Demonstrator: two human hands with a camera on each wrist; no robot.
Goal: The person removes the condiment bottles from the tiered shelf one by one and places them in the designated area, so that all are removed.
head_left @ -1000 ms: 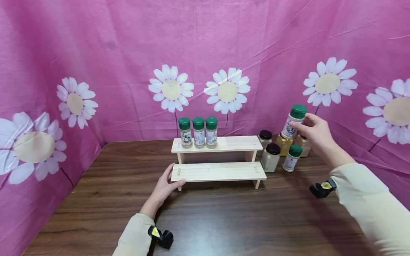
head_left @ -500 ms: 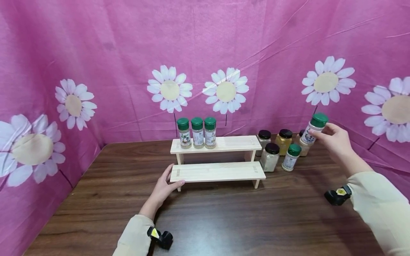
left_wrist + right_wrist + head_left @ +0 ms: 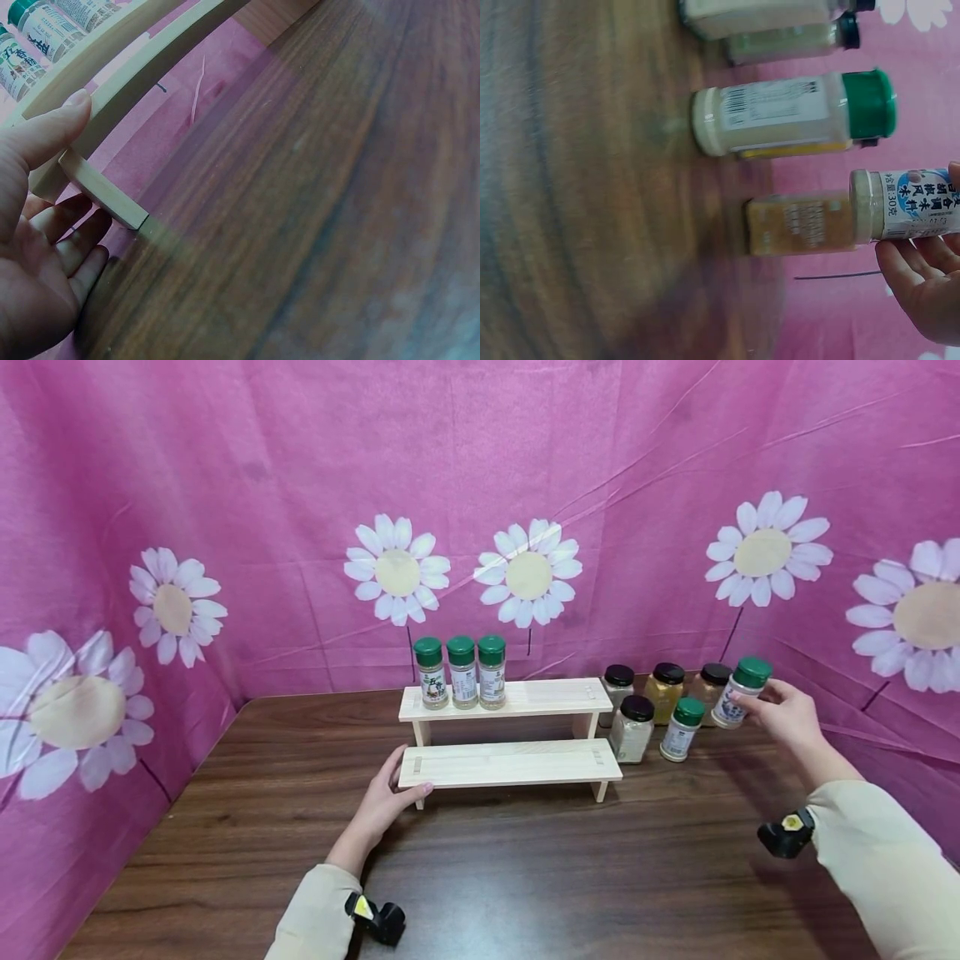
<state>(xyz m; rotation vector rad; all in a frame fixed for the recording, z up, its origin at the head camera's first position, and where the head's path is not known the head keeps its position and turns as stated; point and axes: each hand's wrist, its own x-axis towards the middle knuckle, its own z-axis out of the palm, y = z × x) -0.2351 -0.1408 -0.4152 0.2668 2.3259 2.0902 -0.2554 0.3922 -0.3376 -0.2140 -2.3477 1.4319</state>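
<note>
My right hand (image 3: 787, 717) grips a green-capped spice shaker (image 3: 738, 693) with a white label, slightly tilted. In the right wrist view the base of this shaker (image 3: 907, 204) is off the tabletop, near a square jar (image 3: 802, 225) of brown powder. My left hand (image 3: 384, 800) holds the left end of a two-tier wooden rack (image 3: 510, 764). In the left wrist view its thumb (image 3: 56, 129) lies on the board edge and its fingers are by the rack's leg (image 3: 105, 191). Several green-capped shakers (image 3: 462, 672) stand in a row on the upper tier.
Right of the rack stand black-capped jars (image 3: 632, 731), one with yellow powder (image 3: 665, 695), and another green-capped shaker (image 3: 682, 731). All rest on a dark wood table (image 3: 510, 877). A pink flowered cloth (image 3: 300, 485) hangs behind the table.
My right hand has carried the shaker to the right, away from above the jars, then lowered it beside the rear right jar. The left hand keeps its hold on the rack.
</note>
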